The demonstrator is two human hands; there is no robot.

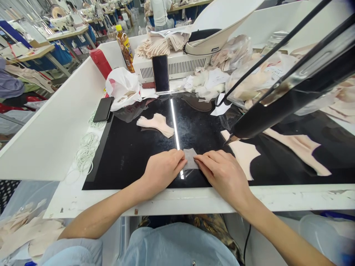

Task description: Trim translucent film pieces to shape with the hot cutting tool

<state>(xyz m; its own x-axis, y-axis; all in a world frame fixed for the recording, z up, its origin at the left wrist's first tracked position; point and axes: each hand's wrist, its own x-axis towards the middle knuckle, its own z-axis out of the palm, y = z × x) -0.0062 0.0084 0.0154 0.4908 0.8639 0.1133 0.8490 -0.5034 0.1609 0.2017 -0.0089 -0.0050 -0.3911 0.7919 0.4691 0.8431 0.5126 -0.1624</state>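
Note:
A small grey fabric piece (190, 158) lies on the black glossy worktop (130, 155), over a thin bright light line (175, 123). My left hand (163, 168) rests at its left edge with the fingers curled and pressed onto it. My right hand (222, 171) holds down its right edge, fingers together and flat. A folded beige fabric piece (156, 124) sits farther back on the left. Flat beige cut pieces (245, 155) lie to the right, under a black machine arm (280, 107) with a pointed tip.
A dark phone (103, 109) and white elastic rings (87, 147) lie at the left. Another phone (161, 73) leans on a white box, beside a white plastic bag (123, 88) and an orange bottle (125, 48). Bagged beige fabric (249, 81) is piled at the back right.

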